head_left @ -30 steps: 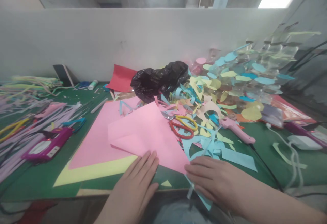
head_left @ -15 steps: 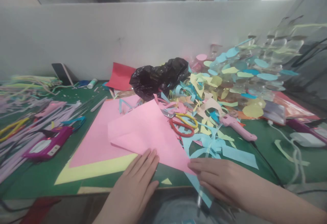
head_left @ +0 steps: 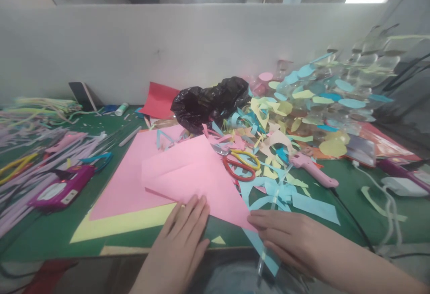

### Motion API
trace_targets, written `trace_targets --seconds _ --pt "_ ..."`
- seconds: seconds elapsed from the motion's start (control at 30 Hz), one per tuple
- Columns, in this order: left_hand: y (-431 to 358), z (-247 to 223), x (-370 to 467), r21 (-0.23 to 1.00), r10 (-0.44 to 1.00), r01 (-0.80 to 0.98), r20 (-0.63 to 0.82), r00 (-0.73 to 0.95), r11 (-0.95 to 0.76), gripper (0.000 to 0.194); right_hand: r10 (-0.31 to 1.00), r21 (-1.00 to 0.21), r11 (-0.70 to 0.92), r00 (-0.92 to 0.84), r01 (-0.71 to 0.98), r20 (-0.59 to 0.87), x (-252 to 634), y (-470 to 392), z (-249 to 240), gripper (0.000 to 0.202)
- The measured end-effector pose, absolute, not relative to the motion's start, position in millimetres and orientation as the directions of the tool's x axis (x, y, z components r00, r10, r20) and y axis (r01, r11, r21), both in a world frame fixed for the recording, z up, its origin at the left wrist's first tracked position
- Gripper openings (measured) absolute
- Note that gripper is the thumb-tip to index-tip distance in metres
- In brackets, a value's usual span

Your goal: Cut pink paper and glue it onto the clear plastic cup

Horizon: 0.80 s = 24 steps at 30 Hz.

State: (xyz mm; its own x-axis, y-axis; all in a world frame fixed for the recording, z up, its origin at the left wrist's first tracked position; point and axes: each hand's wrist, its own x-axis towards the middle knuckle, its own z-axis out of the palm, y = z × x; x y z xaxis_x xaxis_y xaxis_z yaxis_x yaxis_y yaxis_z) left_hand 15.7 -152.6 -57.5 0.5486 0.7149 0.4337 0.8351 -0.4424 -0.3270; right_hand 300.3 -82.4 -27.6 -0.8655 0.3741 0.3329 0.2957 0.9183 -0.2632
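Left hand (head_left: 186, 236) | nearly flat, thumb apart | fingertips on folded pink paper (head_left: 198, 177)

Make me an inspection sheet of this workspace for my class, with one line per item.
Surface: green tabletop, littered with paper scraps.
Work things: folded pink sheet, lying partly over a larger pink sheet; yellow sheet beneath that.
Clutter: scissors among scraps; black plastic bag behind.
Left hand: fingers resting on the folded sheet's near edge.
Right hand: fingertips at its right corner; grip unclear.
Cables: black cable from pink tool; white cable beside it.
Surroundings: pale partition; other people, nothing seen.
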Motion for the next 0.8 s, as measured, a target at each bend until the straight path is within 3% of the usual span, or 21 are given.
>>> trace_targets --seconds 0.23,0.5,0.8 --pt "-153 -54 42 -0.332 0.634 0.719 0.339 0.695 -0.61 0.051 0.375 -0.275 0.914 -0.877 0.297 0.301 297 -83 -23 0.027" --pt "-165 -51 1 -0.364 0.689 0.769 0.349 0.636 -0.526 0.053 0.366 -0.257 0.921 -0.875 0.292 0.317 298 -81 -27 0.026" --pt "-171 -43 -19 -0.262 0.767 0.869 0.411 0.494 -0.419 0.059 0.386 -0.264 0.915 -0.856 0.307 0.344 296 -83 -17 0.034"
